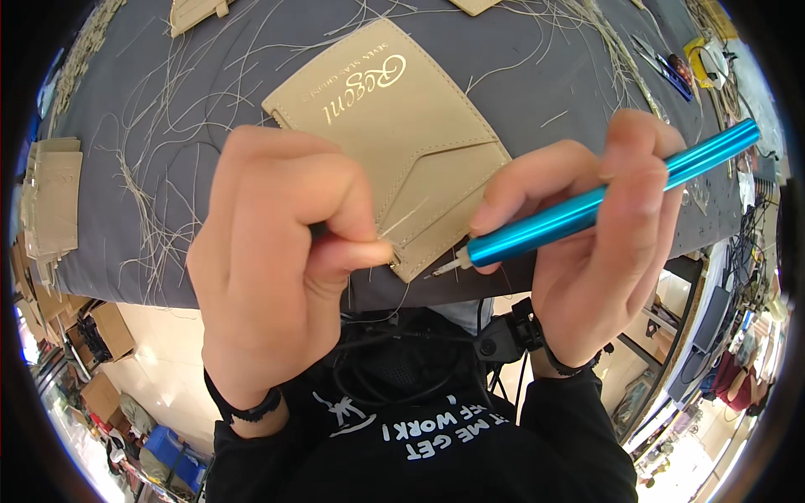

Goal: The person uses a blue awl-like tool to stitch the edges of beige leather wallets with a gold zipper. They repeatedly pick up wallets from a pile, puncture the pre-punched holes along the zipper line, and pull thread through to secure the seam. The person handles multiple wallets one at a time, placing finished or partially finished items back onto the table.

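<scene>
A flat beige leather-like holder (pixel 369 117), stitched around its edge and with an angled pocket flap, lies on the dark table in front of me. My left hand (pixel 272 243) is closed in a pinch at its near corner, with a short pale thread (pixel 411 216) sticking out by the fingertips. Between the fingers of my right hand (pixel 608 222) is a shiny blue pen-shaped tool (pixel 545 228). Its thin metal tip points left, close to the holder's near corner; whether it touches cannot be made out.
Loose thread ends (pixel 155 230) are strewn over the dark table cover (pixel 109 109). At the left edge stands a stack of beige pieces (pixel 57 193). Another beige piece (pixel 193 15) lies at the far left. Blue-handled scissors (pixel 671 80) and a yellow object (pixel 694 60) lie far right.
</scene>
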Motion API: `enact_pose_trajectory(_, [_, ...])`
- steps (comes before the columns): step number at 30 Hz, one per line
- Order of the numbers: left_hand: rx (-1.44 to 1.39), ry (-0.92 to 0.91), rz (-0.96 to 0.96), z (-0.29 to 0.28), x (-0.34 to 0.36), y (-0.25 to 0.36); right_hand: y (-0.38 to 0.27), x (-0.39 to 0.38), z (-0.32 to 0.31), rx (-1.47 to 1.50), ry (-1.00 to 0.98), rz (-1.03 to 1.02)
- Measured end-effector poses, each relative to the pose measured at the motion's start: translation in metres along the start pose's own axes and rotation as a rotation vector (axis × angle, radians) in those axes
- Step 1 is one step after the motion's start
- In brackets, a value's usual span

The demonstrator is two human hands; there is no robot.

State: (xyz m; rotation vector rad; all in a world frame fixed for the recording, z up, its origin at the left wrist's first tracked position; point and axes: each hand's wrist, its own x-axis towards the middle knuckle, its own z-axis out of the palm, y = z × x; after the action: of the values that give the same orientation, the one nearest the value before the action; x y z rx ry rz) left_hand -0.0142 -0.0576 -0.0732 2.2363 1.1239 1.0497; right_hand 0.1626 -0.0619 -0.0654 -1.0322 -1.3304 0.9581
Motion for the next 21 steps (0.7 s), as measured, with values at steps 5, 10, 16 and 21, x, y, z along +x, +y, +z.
enact_pose_trajectory(5, [0.022,0.015,0.031,0.0023,0.0003,0.0001,0.0006,-0.0001,0.001,-0.089,-0.021,-0.051])
enact_pose_trajectory(10, [0.021,0.022,0.002,0.0031,-0.0014,0.0033,0.0014,-0.0003,0.003,-0.079,-0.016,-0.066])
enact_pose_trajectory(16, [-0.021,0.041,0.014,0.0044,-0.0034,-0.0001,0.0026,-0.0012,0.0038,-0.091,-0.008,-0.063])
enact_pose_trajectory(21, [-0.027,0.08,-0.063,0.0022,-0.0005,0.001,0.0011,0.0008,0.0002,-0.045,0.021,-0.04])
